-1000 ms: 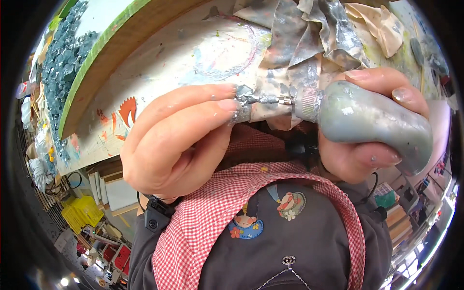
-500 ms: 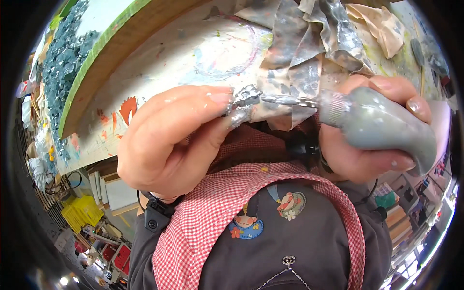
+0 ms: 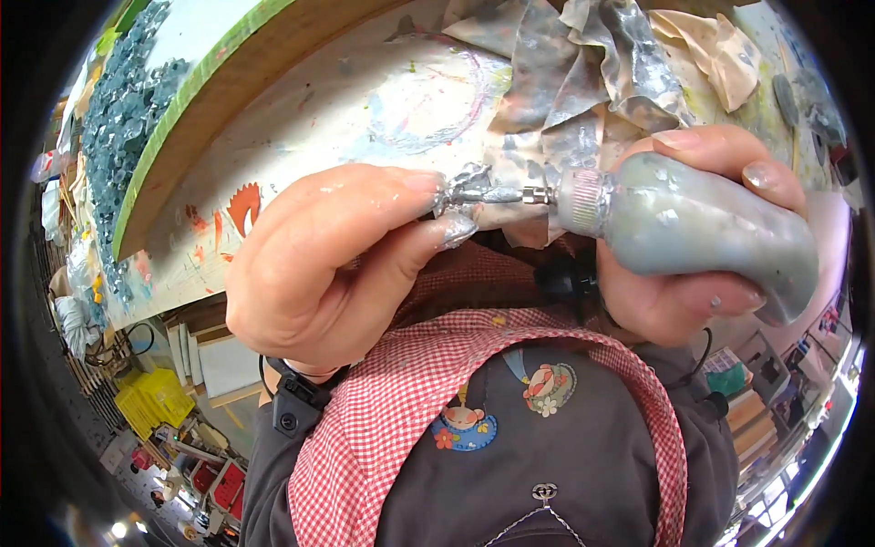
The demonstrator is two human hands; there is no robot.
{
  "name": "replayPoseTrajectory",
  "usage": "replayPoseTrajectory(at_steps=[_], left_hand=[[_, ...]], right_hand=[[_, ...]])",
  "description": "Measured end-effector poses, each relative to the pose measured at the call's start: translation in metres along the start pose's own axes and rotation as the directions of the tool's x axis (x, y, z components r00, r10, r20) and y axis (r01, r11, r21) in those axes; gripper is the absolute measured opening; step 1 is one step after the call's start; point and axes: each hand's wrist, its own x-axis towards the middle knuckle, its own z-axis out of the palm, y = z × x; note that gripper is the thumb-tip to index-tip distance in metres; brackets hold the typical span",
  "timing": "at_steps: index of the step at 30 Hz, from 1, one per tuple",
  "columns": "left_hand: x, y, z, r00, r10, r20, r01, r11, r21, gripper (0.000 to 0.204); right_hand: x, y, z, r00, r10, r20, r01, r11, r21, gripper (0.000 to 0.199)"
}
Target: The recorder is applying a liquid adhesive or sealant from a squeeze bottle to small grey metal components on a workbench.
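Observation:
My left hand is closed, its thumb and fingertips pinching a small silver-coated piece whose exact kind I cannot make out. Silver smears cover those fingertips. My right hand wraps around a soft grey squeeze bottle lying sideways, its rounded end bent downward. From the bottle's ribbed whitish cap a thin metal nozzle points left. Its silver-smeared tip overlaps the small piece close to my left fingertips.
Stained cloth rags lie on the paint-marked table beyond my hands. A curved green-edged board stands at the left, with blue-grey chips beyond it. A yellow crate sits lower left.
My right hand has brought the bottle left, so its nozzle tip now reaches over the small piece. My left hand has barely moved.

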Motion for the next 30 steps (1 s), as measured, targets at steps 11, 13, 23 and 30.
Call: replayPoseTrajectory(at_steps=[11, 13, 23, 30], left_hand=[[0.0, -0.002, 0.0, 1.0, 0.002, 0.001, -0.002, 1.0, -0.012, 0.021], [0.0, -0.001, 0.0, 1.0, 0.005, -0.001, -0.005, 1.0, -0.014, 0.021], [0.001, -0.001, 0.0, 1.0, 0.023, 0.012, -0.023, 1.0, 0.006, 0.02], [0.001, -0.002, 0.003, 0.999, 0.036, -0.017, -0.036, 0.999, 0.014, 0.021]], right_hand=[[0.002, -0.005, -0.01, 0.975, 0.188, 0.122, -0.193, 0.981, 0.034, 0.058], [0.002, -0.006, -0.01, 0.971, 0.229, 0.071, -0.233, 0.971, 0.053, 0.057], [0.012, -0.005, -0.022, 0.938, 0.185, 0.293, -0.114, 0.963, -0.245, 0.051], [0.01, -0.005, -0.015, 0.969, 0.093, 0.229, -0.09, 0.996, -0.023, 0.052]])
